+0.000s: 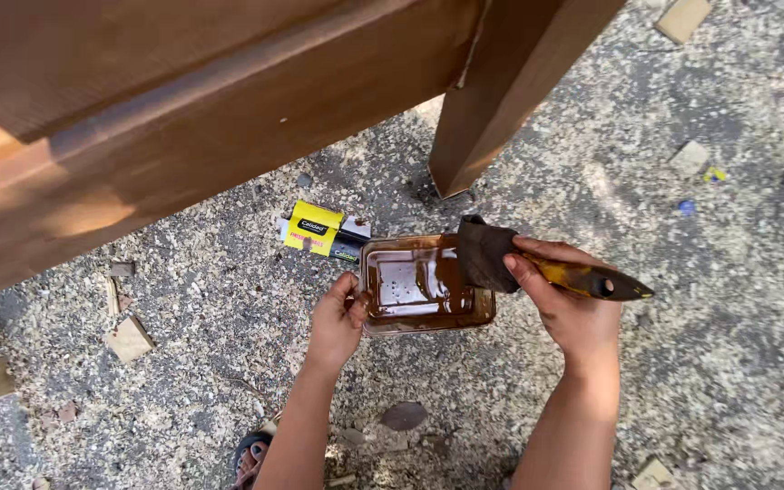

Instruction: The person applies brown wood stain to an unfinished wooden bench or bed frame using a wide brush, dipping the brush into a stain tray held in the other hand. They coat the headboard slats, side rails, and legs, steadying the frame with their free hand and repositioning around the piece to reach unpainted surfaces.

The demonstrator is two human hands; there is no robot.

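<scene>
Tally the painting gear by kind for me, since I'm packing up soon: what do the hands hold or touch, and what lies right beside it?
Brush, stain-covered, in the right hand: 1
Tray of brown stain, gripped by the left hand: 1
Yellow-and-black pack on the ground behind the tray: 1
Total: 3

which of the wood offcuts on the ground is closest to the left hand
The square pale offcut lying left of the left hand, which grips the stain tray. The other offcuts sit farther away: at the far left edge, the top right and the lower right.
</scene>
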